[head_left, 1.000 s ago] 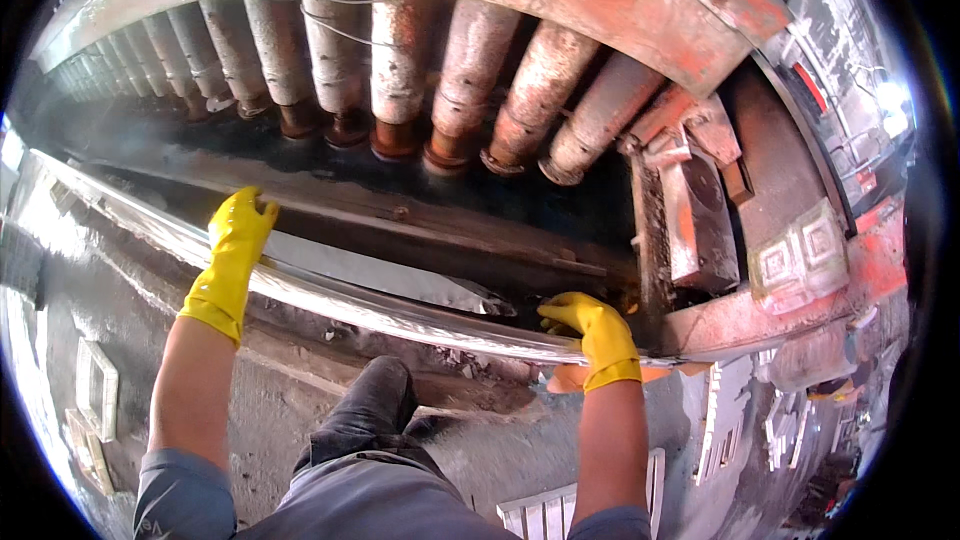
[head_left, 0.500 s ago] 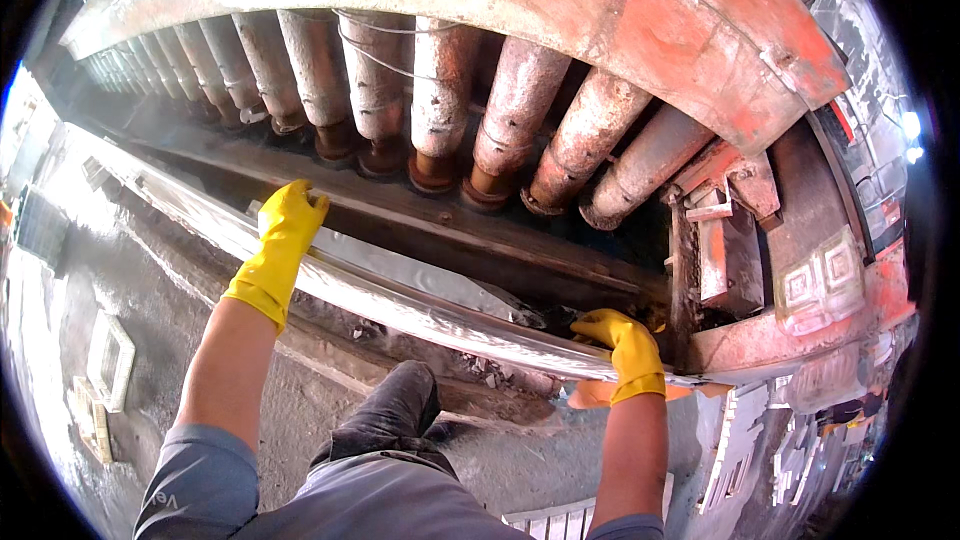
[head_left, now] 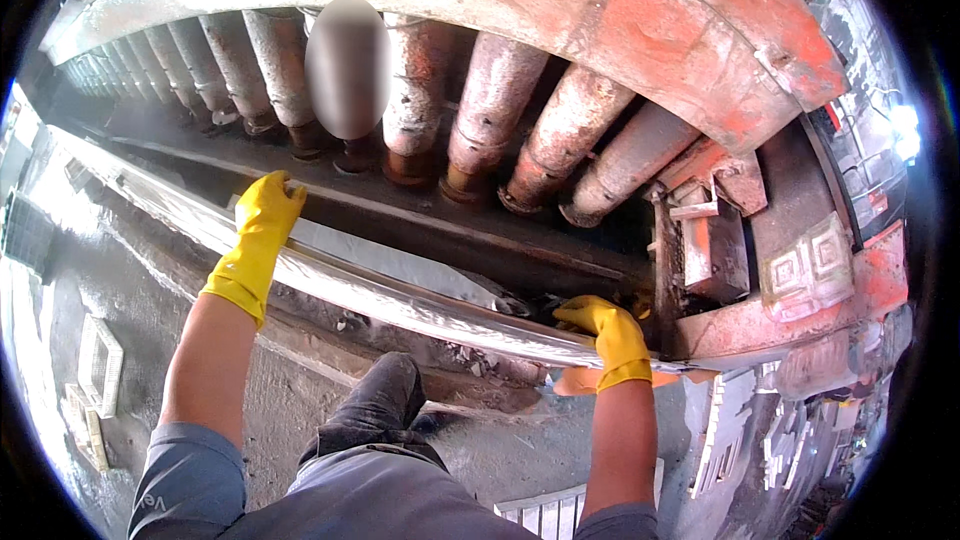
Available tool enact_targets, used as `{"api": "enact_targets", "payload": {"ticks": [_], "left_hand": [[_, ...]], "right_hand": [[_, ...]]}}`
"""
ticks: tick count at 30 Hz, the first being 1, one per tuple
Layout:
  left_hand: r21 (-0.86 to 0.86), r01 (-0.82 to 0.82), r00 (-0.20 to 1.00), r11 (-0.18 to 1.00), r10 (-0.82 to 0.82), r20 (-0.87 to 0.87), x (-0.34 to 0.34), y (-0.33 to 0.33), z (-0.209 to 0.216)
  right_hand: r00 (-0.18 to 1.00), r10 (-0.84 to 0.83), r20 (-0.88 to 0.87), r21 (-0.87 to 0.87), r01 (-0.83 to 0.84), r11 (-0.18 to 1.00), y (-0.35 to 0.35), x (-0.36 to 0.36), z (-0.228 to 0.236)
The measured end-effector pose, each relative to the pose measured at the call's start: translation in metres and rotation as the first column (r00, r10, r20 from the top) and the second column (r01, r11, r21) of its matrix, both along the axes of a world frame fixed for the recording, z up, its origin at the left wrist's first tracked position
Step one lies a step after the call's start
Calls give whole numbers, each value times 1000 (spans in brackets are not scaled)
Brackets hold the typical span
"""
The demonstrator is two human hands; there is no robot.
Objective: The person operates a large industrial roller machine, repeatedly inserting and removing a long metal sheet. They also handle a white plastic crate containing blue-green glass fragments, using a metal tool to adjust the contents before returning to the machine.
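Observation:
A long, shiny pale metal rail (head_left: 400,302) runs across the front of a machine and bends with the lens. My left hand (head_left: 266,208), in a yellow rubber glove, is closed over its top edge, fingers curled to the far side. Further right, my right hand (head_left: 608,328), gloved alike, also grips the rail, its fingers reaching over towards the dark trough. Between the hands, just behind the rail, lies a flat pale grey sheet (head_left: 390,262), narrowing towards the right hand. Both sets of fingertips are partly hidden.
Behind the trough stands a row of thick, rusty cylinders (head_left: 484,120) under a worn orange-red beam (head_left: 560,0). A clear moulded plastic tray (head_left: 808,270) rests on the machine's right end. Rubble (head_left: 470,358) lies below the rail; a pale crate (head_left: 100,365) sits on the left floor.
The view has shifted slightly, so machine and hands appear a little further left. Both hands keep their places on the rail.

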State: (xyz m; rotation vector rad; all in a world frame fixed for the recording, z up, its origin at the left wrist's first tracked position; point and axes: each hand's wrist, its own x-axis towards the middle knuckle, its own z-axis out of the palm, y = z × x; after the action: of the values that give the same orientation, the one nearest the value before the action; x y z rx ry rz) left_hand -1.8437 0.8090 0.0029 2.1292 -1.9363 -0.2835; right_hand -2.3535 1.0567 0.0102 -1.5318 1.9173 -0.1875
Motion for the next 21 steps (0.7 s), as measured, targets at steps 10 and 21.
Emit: {"api": "enact_targets", "payload": {"ticks": [10, 21], "left_hand": [[-147, 30, 999, 989, -32, -13, 10, 4, -21], [-192, 52, 986, 980, -81, -147, -10, 25, -8]], "right_hand": [[892, -378, 247, 328, 290, 899, -17, -14, -44], [707, -224, 671, 0, 302, 953, -31, 5, -9]]}}
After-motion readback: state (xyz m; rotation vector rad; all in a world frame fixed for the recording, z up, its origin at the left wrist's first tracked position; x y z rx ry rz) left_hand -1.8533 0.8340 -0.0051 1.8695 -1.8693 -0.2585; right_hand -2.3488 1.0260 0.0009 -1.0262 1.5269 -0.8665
